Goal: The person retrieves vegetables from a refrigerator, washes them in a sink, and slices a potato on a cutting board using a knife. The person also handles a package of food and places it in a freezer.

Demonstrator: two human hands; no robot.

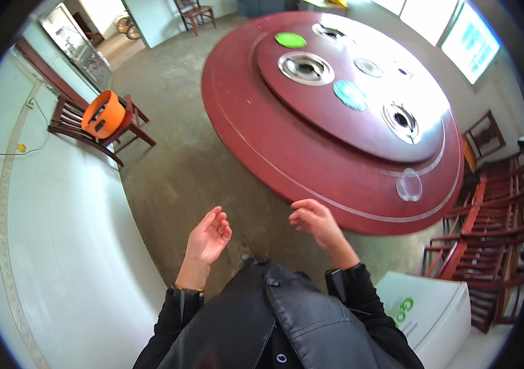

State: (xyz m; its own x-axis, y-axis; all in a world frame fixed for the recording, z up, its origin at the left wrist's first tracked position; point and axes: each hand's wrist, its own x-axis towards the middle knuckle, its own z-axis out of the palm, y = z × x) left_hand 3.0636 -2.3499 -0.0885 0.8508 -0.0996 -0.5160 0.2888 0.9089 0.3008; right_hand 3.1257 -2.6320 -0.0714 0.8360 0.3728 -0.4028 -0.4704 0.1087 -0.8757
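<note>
My left hand [209,236] is raised over the concrete floor, palm turned inward, fingers loosely curled and apart, holding nothing. To its right, my right hand [316,221] overlaps the near rim of a round dark-red table [262,152] in the picture; whether it touches the rim I cannot tell. Its fingers are bent and nothing shows in them. On the table's raised round centre [335,120] lie a green mat [290,40] and a blue mat [350,95] among round metal burner fittings [306,68]. A clear plastic lid or dish [409,185] rests near the right rim.
A wooden chair [135,117] by the left wall bears an orange tub [105,115] with dark objects inside. Several red-brown wooden chairs [488,212] crowd the right side. A white box-like appliance [428,304] with green lettering stands at my lower right. A doorway opens at the upper left.
</note>
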